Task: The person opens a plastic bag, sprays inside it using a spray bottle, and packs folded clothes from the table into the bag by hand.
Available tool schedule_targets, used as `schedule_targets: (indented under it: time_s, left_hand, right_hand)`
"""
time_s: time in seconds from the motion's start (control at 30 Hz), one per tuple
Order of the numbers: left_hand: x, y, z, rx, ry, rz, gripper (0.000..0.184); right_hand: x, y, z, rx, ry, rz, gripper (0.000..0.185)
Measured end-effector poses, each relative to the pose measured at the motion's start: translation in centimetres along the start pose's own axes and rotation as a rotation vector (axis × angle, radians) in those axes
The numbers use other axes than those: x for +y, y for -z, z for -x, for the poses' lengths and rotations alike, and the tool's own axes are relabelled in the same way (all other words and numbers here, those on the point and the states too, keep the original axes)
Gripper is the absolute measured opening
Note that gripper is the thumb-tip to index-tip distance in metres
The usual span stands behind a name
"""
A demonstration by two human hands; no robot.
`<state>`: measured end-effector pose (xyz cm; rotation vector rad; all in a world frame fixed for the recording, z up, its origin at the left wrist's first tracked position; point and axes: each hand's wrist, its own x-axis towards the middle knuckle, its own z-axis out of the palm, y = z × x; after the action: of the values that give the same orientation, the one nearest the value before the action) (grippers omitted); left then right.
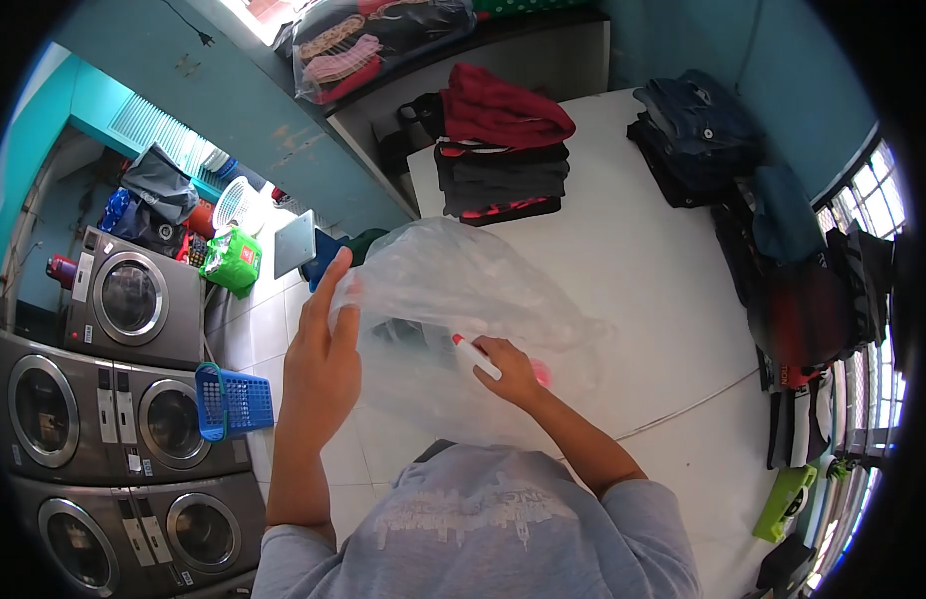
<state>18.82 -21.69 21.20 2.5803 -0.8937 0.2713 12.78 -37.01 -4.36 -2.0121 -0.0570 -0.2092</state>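
A large clear plastic bag (453, 270) hangs spread in front of me, over the white table. My left hand (323, 364) is at the bag's left edge, its fingers pointing up and the plastic caught at them; part of a fingertip shows blurred through the film. In my right hand (511, 374) is a white marker (478, 357) with a red tip, pointing up and left against the bag. Something pink (541, 373) shows beside the right hand, too blurred to name.
Folded dark clothes with a red garment (503, 108) on top lie at the table's (622, 270) back. Folded jeans (697, 125) and more clothes line the right side. Several front-loading machines (128, 295) and a blue basket (245, 401) stand at left. A cord (687, 407) crosses the table.
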Motion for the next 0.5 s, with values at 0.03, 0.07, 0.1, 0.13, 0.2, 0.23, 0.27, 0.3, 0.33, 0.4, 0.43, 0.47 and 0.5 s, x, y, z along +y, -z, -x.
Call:
schedule_targets:
  time_s: [0.03, 0.07, 0.1, 0.13, 0.2, 0.23, 0.27, 0.3, 0.33, 0.4, 0.43, 0.47, 0.5]
  left_hand:
    - [0.0, -0.1, 0.0, 0.015, 0.038, 0.027, 0.039]
    - [-0.2, -0.2, 0.1, 0.012, -0.014, -0.039, 0.039]
    - [-0.4, -0.2, 0.2, 0.008, -0.067, -0.105, 0.039]
    - [-0.5, -0.2, 0.2, 0.005, -0.120, -0.170, 0.040]
    - [0.4, 0.2, 0.1, -0.024, 0.032, -0.001, 0.038]
    - [0.8, 0.3, 0.0, -0.039, 0.109, 0.082, 0.037]
    - [0.9, 0.3, 0.1, -0.038, 0.093, 0.078, 0.036]
    - [1.0, 0.3, 0.1, -0.037, 0.077, 0.074, 0.035]
    - [1.0, 0.3, 0.1, -0.035, 0.061, 0.070, 0.035]
    - [0.4, 0.0, 0.2, 0.004, -0.107, -0.093, 0.035]
    - [0.1, -0.2, 0.3, 0.024, -0.190, -0.175, 0.035]
    - [-0.1, -0.2, 0.3, 0.027, -0.199, -0.169, 0.036]
    - [-0.2, -0.2, 0.4, 0.029, -0.209, -0.162, 0.037]
  right_hand:
    - [-0.2, 0.3, 0.2, -0.022, 0.008, -0.010, 0.032]
    - [-0.3, 0.5, 0.4, -0.044, 0.016, -0.020, 0.031]
    - [-0.2, 0.4, 0.5, -0.052, 0.017, -0.013, 0.032]
    - [0.0, 0.3, 0.7, -0.060, 0.017, -0.004, 0.032]
    - [0.0, 0.5, 0.9, -0.085, 0.005, 0.028, 0.033]
    - [-0.2, 0.7, 1.1, -0.101, -0.009, 0.052, 0.032]
    - [-0.3, 0.8, 1.2, -0.118, -0.023, 0.076, 0.032]
    - [-0.2, 0.9, 1.4, -0.108, -0.041, 0.094, 0.033]
    - [0.1, 0.9, 1.4, -0.097, -0.059, 0.112, 0.033]
    - [0.1, 1.2, 1.4, -0.073, -0.096, 0.142, 0.033]
    - [-0.2, 1.6, 1.3, -0.058, -0.116, 0.154, 0.032]
    - [-0.4, 1.8, 1.3, -0.044, -0.137, 0.165, 0.032]
    - [-0.6, 1.9, 1.3, -0.015, -0.126, 0.152, 0.032]
